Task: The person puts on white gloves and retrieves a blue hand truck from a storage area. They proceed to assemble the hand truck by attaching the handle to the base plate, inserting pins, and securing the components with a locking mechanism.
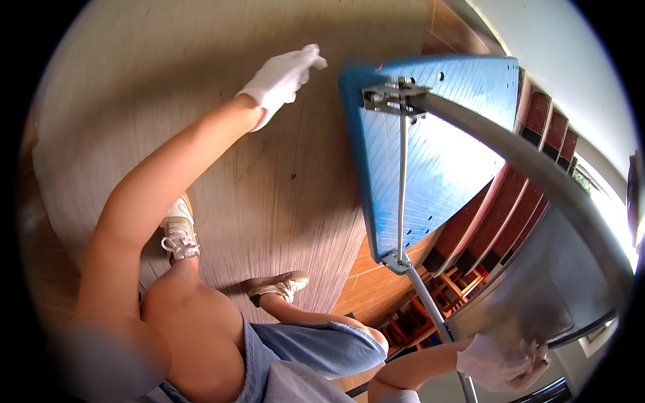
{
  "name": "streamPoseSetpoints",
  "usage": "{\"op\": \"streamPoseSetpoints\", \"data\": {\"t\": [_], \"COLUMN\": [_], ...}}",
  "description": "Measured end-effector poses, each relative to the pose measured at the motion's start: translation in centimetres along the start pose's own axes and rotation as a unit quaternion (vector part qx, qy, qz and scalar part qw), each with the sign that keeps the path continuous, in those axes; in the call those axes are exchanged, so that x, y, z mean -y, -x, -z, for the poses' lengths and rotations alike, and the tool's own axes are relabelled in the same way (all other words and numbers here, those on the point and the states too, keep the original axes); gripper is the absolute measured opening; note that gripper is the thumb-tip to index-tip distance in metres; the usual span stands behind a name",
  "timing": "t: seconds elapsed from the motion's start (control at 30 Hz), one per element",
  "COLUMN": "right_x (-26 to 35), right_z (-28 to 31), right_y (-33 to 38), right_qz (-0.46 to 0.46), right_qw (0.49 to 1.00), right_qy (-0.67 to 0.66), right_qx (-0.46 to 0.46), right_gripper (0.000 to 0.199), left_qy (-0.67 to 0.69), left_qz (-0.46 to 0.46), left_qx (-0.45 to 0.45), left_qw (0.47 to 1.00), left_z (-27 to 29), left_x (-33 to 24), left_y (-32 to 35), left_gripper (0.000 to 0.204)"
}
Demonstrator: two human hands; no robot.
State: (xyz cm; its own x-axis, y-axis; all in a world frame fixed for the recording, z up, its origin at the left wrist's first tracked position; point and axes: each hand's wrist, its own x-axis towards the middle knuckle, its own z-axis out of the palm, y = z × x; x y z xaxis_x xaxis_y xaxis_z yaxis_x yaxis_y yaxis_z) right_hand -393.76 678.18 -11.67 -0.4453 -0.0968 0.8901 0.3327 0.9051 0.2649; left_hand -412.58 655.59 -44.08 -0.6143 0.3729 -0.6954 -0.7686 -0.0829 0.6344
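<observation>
A blue ribbed plastic platform trolley [437, 161] stands tilted on its edge to my right, its deck facing me. A thin metal rod [403, 181] joins the brackets at its near side, and a curved grey tube handle [531, 148] runs from there toward the lower right. White gloves cover both hands. Ahead, my left hand [282, 77] hovers left of the deck, apart from it; its fingers are loosely bent and nothing shows in them. My right hand [500, 363] is closed at the handle's dark far bar [583, 330], though the fingers partly hide the grip.
Underfoot lies a grey wood-grain surface [201, 154], with orange tiled floor [356, 269] beyond its right edge. Long dark-red planks or benches [497, 208] and wooden stools [430, 312] stand behind the trolley. A grey metallic panel [531, 282] shows within the handle, near a white wall [571, 60].
</observation>
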Motion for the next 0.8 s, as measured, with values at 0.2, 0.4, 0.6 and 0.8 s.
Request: {"op": "streamPoseSetpoints", "data": {"t": [0.2,0.4,0.6,0.8], "right_x": [-2.4,-3.4,-3.6,-3.8], "right_z": [0.4,0.1,1.5,6.6], "right_y": [-2.1,-3.4,-2.3,-0.6], "right_qz": [0.054,-0.034,-0.058,-0.094], "right_qw": [0.977,0.965,0.958,0.948], "right_qy": [0.188,0.218,0.217,0.207], "right_qx": [0.085,0.141,0.178,0.223], "right_gripper": [0.037,0.034,0.031,0.030], "left_qy": [-0.282,-0.237,-0.314,-0.414], "left_qz": [-0.065,-0.041,-0.052,-0.273], "left_qx": [0.080,0.047,0.072,0.125], "left_qw": [0.954,0.969,0.945,0.859], "left_z": [-3.9,-4.6,-4.8,-4.1], "left_x": [-3.4,-2.2,0.2,8.1], "left_y": [-4.1,-4.5,-3.0,1.7], "left_gripper": [0.078,0.065,0.053,0.031]}}
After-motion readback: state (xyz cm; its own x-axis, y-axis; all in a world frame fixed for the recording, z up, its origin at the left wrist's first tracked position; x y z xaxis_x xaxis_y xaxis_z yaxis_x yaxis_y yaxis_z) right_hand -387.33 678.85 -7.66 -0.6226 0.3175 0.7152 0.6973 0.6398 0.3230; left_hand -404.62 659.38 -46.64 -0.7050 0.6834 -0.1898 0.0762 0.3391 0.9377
